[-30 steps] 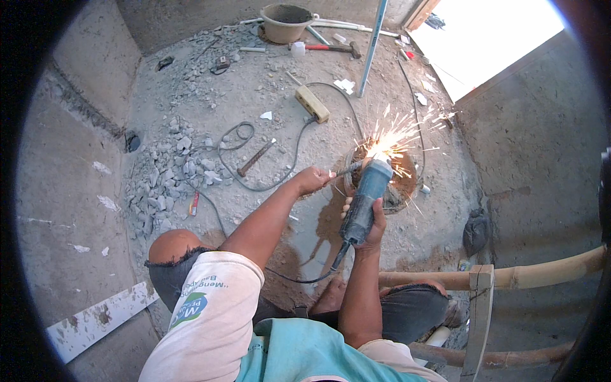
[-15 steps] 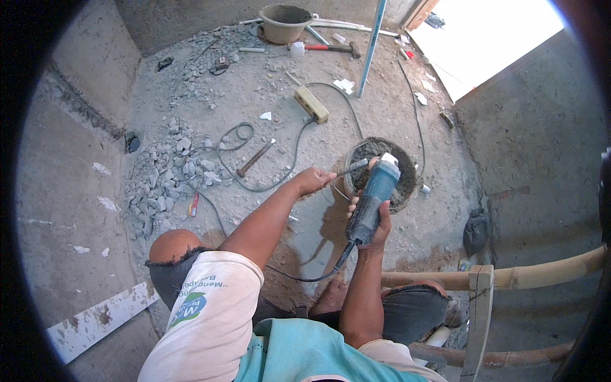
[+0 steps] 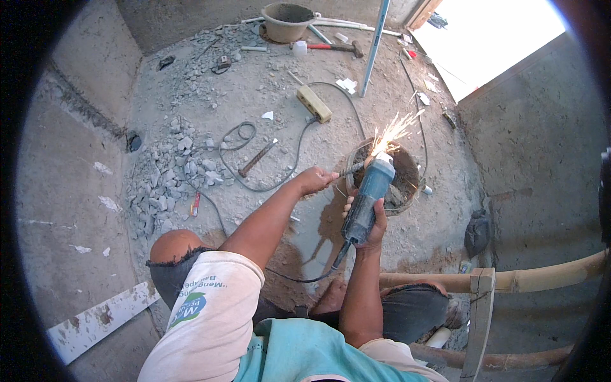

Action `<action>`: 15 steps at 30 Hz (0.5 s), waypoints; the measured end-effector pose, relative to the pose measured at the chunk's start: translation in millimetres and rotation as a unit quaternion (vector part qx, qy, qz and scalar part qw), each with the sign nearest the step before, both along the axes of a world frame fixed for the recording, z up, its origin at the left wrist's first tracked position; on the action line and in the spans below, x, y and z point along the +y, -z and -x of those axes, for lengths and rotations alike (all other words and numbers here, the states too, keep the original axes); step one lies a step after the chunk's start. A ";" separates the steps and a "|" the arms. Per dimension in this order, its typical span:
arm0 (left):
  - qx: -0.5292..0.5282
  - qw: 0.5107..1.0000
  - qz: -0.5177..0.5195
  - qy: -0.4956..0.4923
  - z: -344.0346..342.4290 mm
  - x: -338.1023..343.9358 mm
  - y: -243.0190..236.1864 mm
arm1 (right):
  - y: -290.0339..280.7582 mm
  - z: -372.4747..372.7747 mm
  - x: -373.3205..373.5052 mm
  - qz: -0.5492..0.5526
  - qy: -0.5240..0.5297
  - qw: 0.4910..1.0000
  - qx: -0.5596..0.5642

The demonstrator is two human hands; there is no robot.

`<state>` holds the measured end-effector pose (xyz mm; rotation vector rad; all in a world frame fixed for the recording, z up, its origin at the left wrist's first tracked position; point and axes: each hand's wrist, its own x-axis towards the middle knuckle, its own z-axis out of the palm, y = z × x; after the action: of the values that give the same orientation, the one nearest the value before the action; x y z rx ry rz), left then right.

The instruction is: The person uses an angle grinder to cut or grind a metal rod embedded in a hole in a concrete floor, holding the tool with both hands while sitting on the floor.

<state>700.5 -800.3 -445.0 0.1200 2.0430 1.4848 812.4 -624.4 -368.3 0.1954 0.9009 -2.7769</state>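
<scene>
My left hand (image 3: 316,181) is closed round a short ribbed steel rod (image 3: 351,169) that points to the right. In my right hand (image 3: 374,229) is a blue-green angle grinder (image 3: 373,184), its body slanting up and away from me. The grinder's head meets the rod's far end, and bright sparks (image 3: 396,130) spray up and to the right. The disc itself is mostly hidden by the head and the glare. Beneath the tool stands a bucket (image 3: 414,191) with grey mortar in it. A power cord (image 3: 340,254) trails from the grinder's back end.
Another short steel bar (image 3: 258,158) lies left of the cable loops. Beyond it is a yellowish power strip (image 3: 314,104). Broken rubble (image 3: 159,191) covers the left floor. A red-handled hammer (image 3: 331,47) and a basin (image 3: 288,28) are at the back. Bamboo poles (image 3: 433,281) cross at lower right.
Sparks now fly from where the grinder meets the rod. The grinder has shifted slightly left and down, its head now against the rod. My left hand stays nearly where it was.
</scene>
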 end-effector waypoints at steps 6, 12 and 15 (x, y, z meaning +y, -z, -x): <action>0.002 1.000 -0.005 0.003 1.7 2.7 2.4 | -0.1 -0.4 1.5 0.009 0.004 1.000 -0.013; 0.020 1.000 0.000 -0.005 -1.6 0.7 -5.2 | -0.5 -1.5 1.7 0.010 0.010 1.000 -0.010; 0.015 1.000 -0.005 -0.006 -2.5 1.3 -8.1 | -0.2 -1.8 4.6 0.019 0.014 1.000 -0.012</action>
<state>703.0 -799.0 -436.9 0.1333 2.0643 1.5087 814.1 -619.8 -368.1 0.2370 0.8440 -2.8084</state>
